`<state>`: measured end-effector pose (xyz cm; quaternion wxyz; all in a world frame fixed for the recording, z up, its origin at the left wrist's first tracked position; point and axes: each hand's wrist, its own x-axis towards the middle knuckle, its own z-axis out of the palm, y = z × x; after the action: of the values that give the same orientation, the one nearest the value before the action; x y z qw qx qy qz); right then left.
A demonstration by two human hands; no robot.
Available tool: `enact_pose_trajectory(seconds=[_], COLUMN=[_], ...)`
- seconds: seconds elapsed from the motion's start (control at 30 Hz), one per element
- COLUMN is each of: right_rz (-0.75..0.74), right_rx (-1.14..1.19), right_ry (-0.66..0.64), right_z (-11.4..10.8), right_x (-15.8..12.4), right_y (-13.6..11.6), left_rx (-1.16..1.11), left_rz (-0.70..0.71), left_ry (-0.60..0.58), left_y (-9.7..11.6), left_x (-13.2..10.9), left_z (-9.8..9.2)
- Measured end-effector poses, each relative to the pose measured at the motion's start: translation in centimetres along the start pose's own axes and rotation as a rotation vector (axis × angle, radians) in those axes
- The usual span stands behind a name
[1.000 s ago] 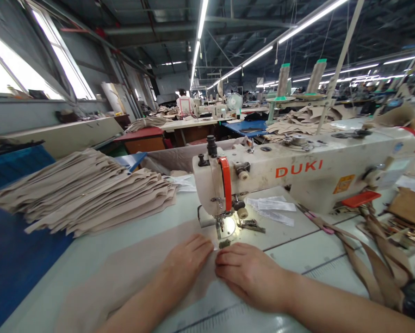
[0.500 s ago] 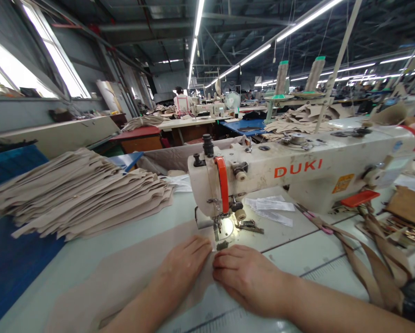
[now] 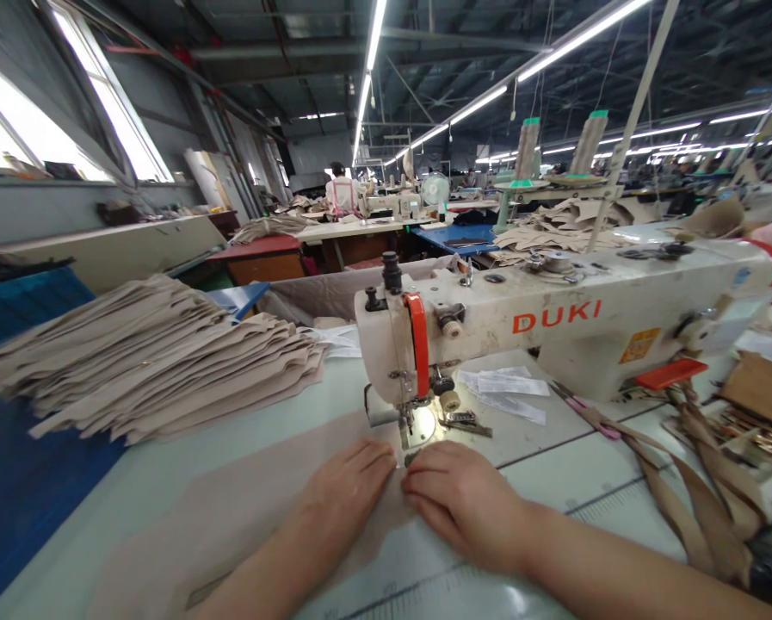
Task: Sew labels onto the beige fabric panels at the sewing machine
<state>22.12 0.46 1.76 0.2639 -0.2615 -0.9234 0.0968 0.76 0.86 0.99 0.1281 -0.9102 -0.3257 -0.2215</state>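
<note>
A flat beige fabric panel [image 3: 231, 491] lies on the pale sewing table, its far edge reaching under the needle area [image 3: 410, 420] of a white sewing machine [image 3: 476, 314]. My left hand [image 3: 350, 482] rests on the panel just in front of the needle, fingers together and bent onto the cloth. Close beside it, my right hand [image 3: 466, 504] is closed at the panel's right edge, thumb tucked beneath the fingers. Both sets of fingertips nearly meet. The exact grip under the fingers is hidden.
A tall stack of beige cut pieces [image 3: 166, 362] sits at the left. White strips [image 3: 505, 383] lie behind the needle. Scissors [image 3: 592, 418] and brown straps [image 3: 676, 491] are on the right. Thread cones [image 3: 585, 146] stand behind; a person [image 3: 342, 191] sits farther off.
My right hand has shifted slightly forward, towards the needle. My left hand and the fabric panel look nearly the same; the whole view has moved a little.
</note>
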Motion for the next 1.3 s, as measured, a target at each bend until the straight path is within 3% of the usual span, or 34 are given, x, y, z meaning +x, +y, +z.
enact_pose_trajectory(seconds=[0.13, 0.4, 0.73, 1.3], right_rz=[0.117, 0.083, 0.185, 0.197], right_rx=[-0.114, -0.243, -0.298, -0.342], right_ry=[-0.044, -0.111, -0.087, -0.085], right_z=[-0.2, -0.2, -0.5, -0.1], right_x=[1.1, 1.4, 1.4, 1.6], right_y=[0.6, 0.3, 1.6, 1.9], left_rx=[-0.007, 0.015, -0.05, -0.023], left_rz=[-0.032, -0.122, -0.13, -0.045], left_ry=[-0.024, -0.018, -0.033, 0.036], left_y=[0.2, 1.2, -0.2, -0.8], left_x=[-0.3, -1.7, 0.2, 1.2], left_z=[-0.2, -0.8, 1.1, 1.3])
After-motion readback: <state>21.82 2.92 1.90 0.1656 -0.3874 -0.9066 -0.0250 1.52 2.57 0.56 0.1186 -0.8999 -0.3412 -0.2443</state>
